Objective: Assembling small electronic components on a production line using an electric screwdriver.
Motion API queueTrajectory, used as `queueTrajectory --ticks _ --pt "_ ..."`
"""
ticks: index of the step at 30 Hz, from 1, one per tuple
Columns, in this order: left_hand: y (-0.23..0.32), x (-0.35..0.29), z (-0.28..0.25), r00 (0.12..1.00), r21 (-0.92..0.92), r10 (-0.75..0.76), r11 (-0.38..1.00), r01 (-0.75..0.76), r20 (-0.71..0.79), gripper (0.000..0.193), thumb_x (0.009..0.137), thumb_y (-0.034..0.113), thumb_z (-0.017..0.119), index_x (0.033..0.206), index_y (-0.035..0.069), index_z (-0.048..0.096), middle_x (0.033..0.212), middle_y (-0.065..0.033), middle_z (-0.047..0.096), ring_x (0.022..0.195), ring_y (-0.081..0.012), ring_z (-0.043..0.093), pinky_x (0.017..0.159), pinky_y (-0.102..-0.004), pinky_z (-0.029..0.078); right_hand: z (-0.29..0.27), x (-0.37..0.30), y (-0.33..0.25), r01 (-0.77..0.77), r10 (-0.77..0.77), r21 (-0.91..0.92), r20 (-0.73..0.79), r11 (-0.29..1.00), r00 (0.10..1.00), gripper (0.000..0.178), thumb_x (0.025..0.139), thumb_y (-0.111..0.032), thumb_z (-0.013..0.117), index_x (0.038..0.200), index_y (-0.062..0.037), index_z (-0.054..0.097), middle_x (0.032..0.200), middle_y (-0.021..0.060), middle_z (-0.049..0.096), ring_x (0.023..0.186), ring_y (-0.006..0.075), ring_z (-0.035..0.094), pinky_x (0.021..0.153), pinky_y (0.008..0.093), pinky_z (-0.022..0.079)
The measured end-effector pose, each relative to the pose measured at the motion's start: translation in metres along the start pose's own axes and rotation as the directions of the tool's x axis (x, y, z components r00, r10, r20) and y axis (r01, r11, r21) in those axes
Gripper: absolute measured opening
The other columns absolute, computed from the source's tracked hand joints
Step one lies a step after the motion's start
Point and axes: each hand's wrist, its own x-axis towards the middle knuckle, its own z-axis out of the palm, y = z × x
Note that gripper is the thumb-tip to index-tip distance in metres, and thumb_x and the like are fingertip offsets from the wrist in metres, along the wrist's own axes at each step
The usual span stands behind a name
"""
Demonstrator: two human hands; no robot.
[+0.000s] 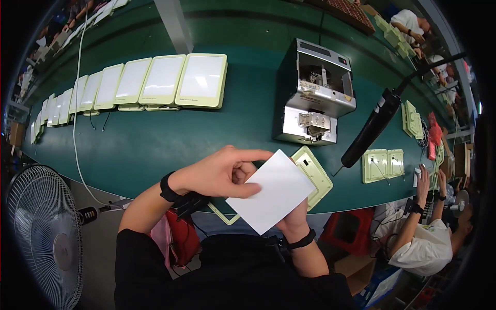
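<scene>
A blank white rectangular panel (274, 194) is held tilted above the table's near edge. My left hand (227, 173) grips it from the left, thumb on its face and index finger reaching to its far corner. Underneath, my right hand (295, 218) supports the panel, with most of its fingers hidden. Just beyond that hand lies a pale green plastic housing (323, 181) with a small dark opening, partly covered by the panel. A thin pale green frame (225, 215) pokes out at the table edge below my left wrist.
Pale green-framed white boards (201, 80) line the left side. A metal screw feeder (315, 98) stands at the back; a black electric screwdriver (372, 129) hangs right. More housings (375, 166) lie near a co-worker's hands (423, 181). A fan (46, 243) stands left.
</scene>
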Motion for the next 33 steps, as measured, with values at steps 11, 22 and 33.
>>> queueTrajectory --ticks 11,22,33 --pt "-0.022 0.005 -0.001 0.978 -0.238 -0.093 0.97 0.046 -0.188 0.044 0.11 0.019 0.044 0.149 -0.001 0.047 0.086 -0.0021 0.069 0.066 -0.003 0.06 0.06 -0.0213 0.049 -0.005 0.014 0.005 0.175 -0.21 -0.258 -0.115 0.95 0.971 0.034 0.108 -0.027 0.046 0.129 -0.001 0.054 0.121 0.0105 0.065 0.107 0.0193 0.068 0.089 0.0309 0.056" --pt "-0.02 0.002 -0.003 0.891 -0.22 -0.005 0.97 -0.107 -0.454 0.037 0.108 0.02 0.045 0.143 0.006 0.048 0.098 -0.0016 0.066 0.082 -0.0071 0.064 0.067 -0.0236 0.051 0.011 -0.004 -0.006 0.181 -0.165 -0.649 0.087 0.739 0.983 0.028 0.109 -0.02 0.049 0.117 0.006 0.055 0.084 0.0146 0.068 0.061 0.0174 0.062 0.061 0.0293 0.053" --pt "0.005 -0.01 -0.007 0.888 -0.12 0.251 0.941 -0.318 -0.384 0.028 0.107 0.024 0.055 0.118 -0.002 0.06 0.09 -0.0077 0.069 0.069 -0.0131 0.067 0.062 -0.0278 0.055 0.008 -0.021 -0.043 0.086 0.021 -0.365 0.28 0.927 0.96 0.038 0.105 -0.027 0.052 0.123 0.0068 0.053 0.074 0.0123 0.064 0.053 0.0172 0.056 0.054 0.0273 0.047"
